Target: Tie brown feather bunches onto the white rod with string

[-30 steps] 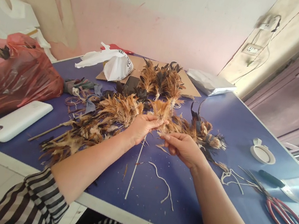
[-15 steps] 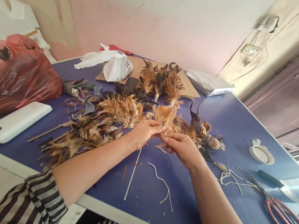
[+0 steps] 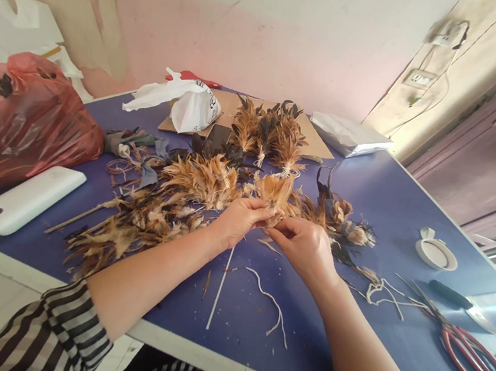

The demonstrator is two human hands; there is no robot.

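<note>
Between my hands, above the blue table, is a small bunch of golden-brown feathers (image 3: 275, 189), fanned upward. My left hand (image 3: 242, 219) pinches it near the base with thumb and fingers. The fingertips of my right hand (image 3: 302, 246) are pressed together at the lower end of the bunch; what exactly they grip there is hidden. A heap of loose golden feathers (image 3: 203, 181) lies just beyond my left hand, with darker brown feathers (image 3: 124, 234) closer to me. Right of the bunch rests a bound bundle of feathers (image 3: 342, 218). A loose white string (image 3: 272, 305) curls on the table below my hands.
Tied feather bundles (image 3: 267, 131) lie on cardboard at the back, beside a white plastic bag (image 3: 194, 109). A red plastic bag (image 3: 32, 128) and a white power bank (image 3: 25, 197) are left. Red-handled scissors (image 3: 476, 363), a knife (image 3: 454, 295) and a tape roll (image 3: 436, 253) lie right.
My right hand has turned over slightly, its wrist bending and its fingertips shifting a little left under the bunch. My left hand keeps its hold in the same place.
</note>
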